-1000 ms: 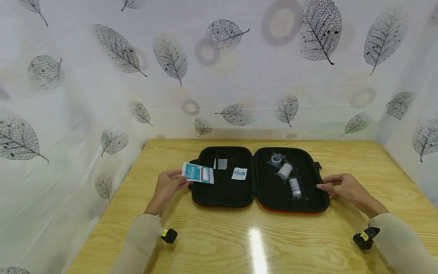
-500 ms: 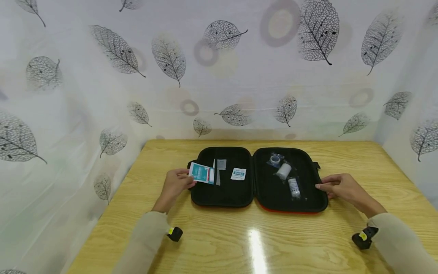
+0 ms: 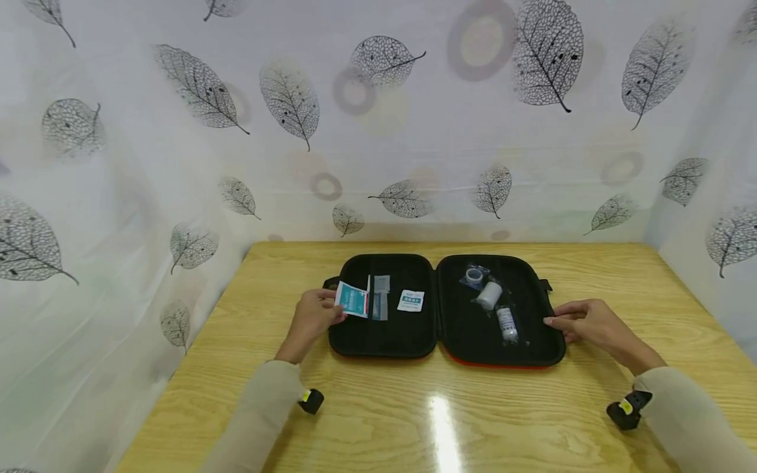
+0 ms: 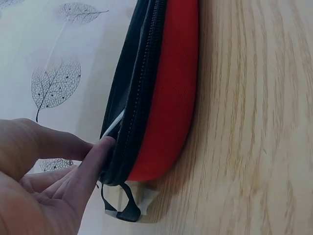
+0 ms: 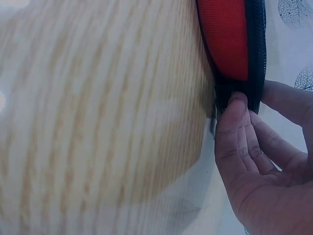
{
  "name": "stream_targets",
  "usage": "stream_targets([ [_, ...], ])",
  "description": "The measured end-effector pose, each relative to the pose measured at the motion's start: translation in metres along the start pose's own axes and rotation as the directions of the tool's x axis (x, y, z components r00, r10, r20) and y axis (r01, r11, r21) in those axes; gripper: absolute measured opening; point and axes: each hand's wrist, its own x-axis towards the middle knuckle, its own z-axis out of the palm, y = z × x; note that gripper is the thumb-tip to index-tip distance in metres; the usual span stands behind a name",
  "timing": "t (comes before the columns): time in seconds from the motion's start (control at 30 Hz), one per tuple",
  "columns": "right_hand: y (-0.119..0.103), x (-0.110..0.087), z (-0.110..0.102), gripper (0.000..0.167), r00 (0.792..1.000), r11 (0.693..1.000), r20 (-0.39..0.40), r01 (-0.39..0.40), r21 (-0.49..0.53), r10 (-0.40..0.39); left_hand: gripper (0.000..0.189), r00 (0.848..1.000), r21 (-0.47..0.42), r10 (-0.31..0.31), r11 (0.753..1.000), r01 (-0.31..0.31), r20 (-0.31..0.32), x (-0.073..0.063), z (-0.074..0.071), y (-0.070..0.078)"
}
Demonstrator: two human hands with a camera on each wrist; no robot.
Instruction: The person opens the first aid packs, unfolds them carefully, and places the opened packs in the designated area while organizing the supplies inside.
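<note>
A zippered case [image 3: 408, 341], black inside and red outside [image 4: 171, 88], lies unfolded on the table. My left hand [image 3: 312, 313] pinches the left end of a teal-and-white packet [image 3: 353, 299] over the case's left half. The packet's right part passes under a black elastic strap [image 3: 371, 289]; in the left wrist view only its pale edge [image 4: 115, 122] shows above the rim. My right hand [image 3: 585, 322] holds the outer edge of the right half, thumb and fingers on either side of the zippered rim [image 5: 254, 88].
A small white packet [image 3: 411, 301] and a clear sachet [image 3: 382, 284] lie in the left half. In the right half are a tape roll [image 3: 474, 275], a white bandage roll [image 3: 489, 295] and a wrapped bottle-like item [image 3: 507, 323]. A leaf-print curtain [image 3: 408, 131] stands behind.
My left hand has moved right, sliding the packet from in front of the strap to partly under it. The right hand stays at the case's edge.
</note>
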Motion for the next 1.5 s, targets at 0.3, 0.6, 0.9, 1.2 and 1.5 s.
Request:
stream_targets([
  [0.3, 0.0, 0.0, 0.0, 0.071, 1.0, 1.0, -0.004, -0.005, 0.009, 0.005, 0.036, 0.999, 0.044, 0.029, 0.999, -0.031, 0.034, 0.001, 0.011, 0.003],
  [0.6, -0.002, -0.001, 0.0, 0.071, 1.0, 1.0, -0.002, -0.007, 0.022, 0.007, 0.033, 0.999, 0.072, 0.013, 0.997, -0.017, 0.052, 0.005, 0.024, 0.004],
  [0.9, -0.001, 0.0, 0.0, 0.071, 1.0, 1.0, -0.002, -0.014, 0.026, 0.014, 0.034, 0.997, 0.056, 0.007, 0.998, -0.011, 0.073, 0.007, 0.031, 0.002],
  [1.2, 0.0, 0.001, 0.0, 0.071, 1.0, 0.999, 0.001, -0.022, 0.028, 0.022, 0.034, 0.995, 0.066, 0.018, 0.998, -0.025, 0.096, 0.007, 0.038, 0.001],
  [1.5, -0.001, 0.0, 0.0, 0.07, 1.0, 0.999, -0.001, -0.02, 0.031, 0.02, 0.035, 0.987, 0.156, 0.025, 0.987, -0.05, 0.157, 0.006, 0.025, 0.006],
])
